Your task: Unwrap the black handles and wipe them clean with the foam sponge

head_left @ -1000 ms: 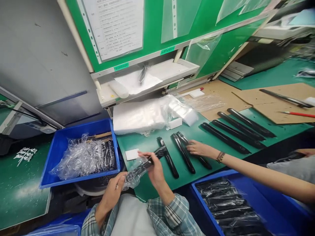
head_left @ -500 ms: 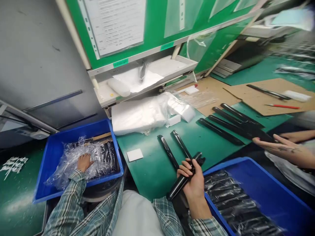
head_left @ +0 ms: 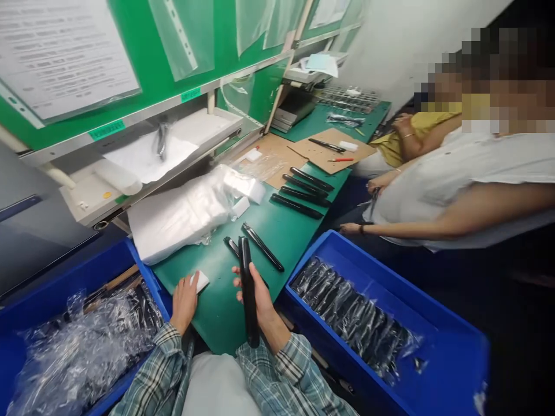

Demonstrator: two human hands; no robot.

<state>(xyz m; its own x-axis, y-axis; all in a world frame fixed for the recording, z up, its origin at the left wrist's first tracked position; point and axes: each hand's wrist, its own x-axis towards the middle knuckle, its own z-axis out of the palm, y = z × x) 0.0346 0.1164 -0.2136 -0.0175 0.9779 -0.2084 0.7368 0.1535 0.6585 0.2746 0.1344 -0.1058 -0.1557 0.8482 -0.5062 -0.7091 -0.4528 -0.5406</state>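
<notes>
Black bar (head_left: 248, 292) lies along the right hand (head_left: 261, 305), fingers curled around it, long axis pointing forward; open left hand (head_left: 185, 303) touches white pad (head_left: 200, 281).

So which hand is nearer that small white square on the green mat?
The left hand, its fingers touching the small white square. The right hand is farther off, to the square's right, holding a long black bar.

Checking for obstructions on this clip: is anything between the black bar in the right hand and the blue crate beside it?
Nothing visible: only a strip of green mat separates the black bar, held in the right hand, from the blue crate. The loose bar lies farther up the mat, out of that gap.
</notes>
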